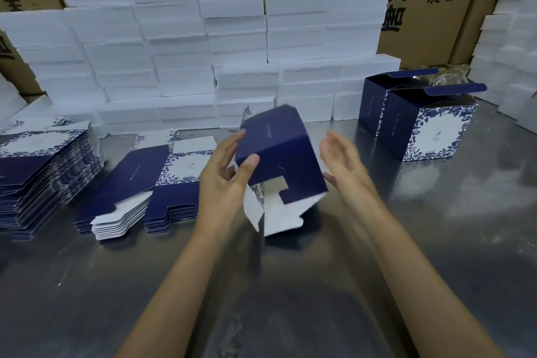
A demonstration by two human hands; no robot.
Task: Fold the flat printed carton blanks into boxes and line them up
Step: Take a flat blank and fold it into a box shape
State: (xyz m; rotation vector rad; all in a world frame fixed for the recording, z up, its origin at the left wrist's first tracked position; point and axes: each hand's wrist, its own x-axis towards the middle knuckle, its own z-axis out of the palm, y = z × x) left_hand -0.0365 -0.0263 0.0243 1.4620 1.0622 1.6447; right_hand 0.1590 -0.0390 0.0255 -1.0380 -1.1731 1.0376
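I am holding a half-formed navy carton [279, 160] tilted above the steel table [290, 285], its white bottom flaps hanging open toward me. My left hand [223, 180] is gripping its left edge, thumb curled onto the navy panel. My right hand [340, 157] is hovering just beside the carton's right side, fingers straight and holding nothing. Stacks of flat blanks [43, 168] are lying on the table to my left. Two finished boxes [418, 122] are standing side by side at the right, lids open. White foam blocks [180, 52] are stacked behind.
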